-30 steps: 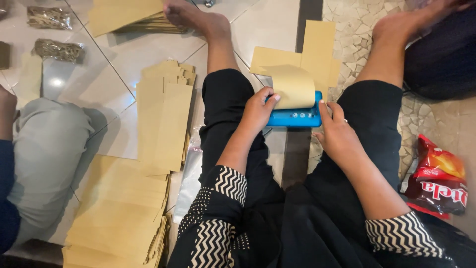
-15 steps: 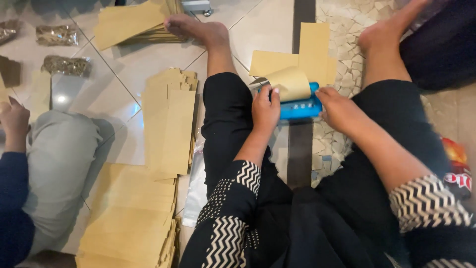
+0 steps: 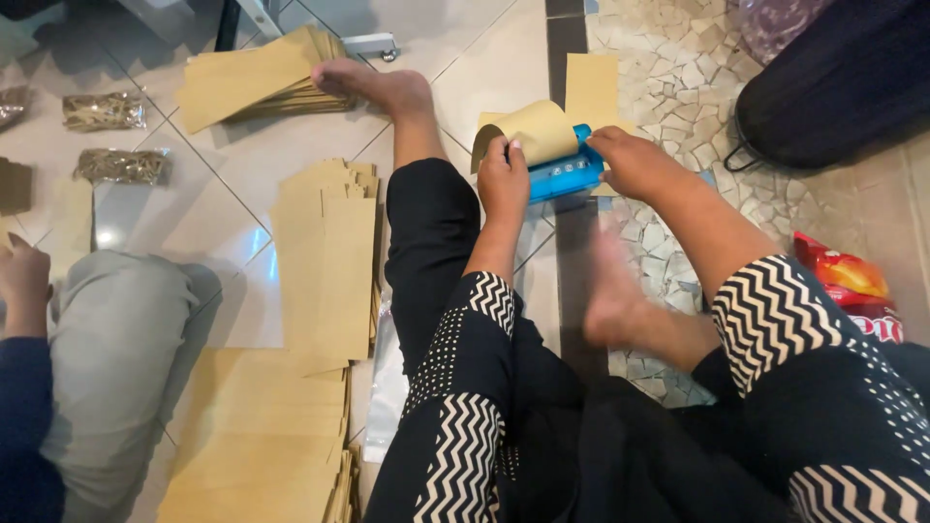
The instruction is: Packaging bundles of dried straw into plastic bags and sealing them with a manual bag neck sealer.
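A blue sealing device [image 3: 565,172] lies on the floor at 12 o'clock from the seated person, with a curled tan paper bag [image 3: 531,131] fed into it. The bag's near edge is pinched by the left hand [image 3: 504,182], fingers closed on the paper at 9 o'clock of the device. The right hand [image 3: 637,163] is pressed down on the device at 3 o'clock, fingers closed over it. The edge is best kept square under even pressure. 2 stacks of flat bags [image 3: 325,261] lie at 9 o'clock.
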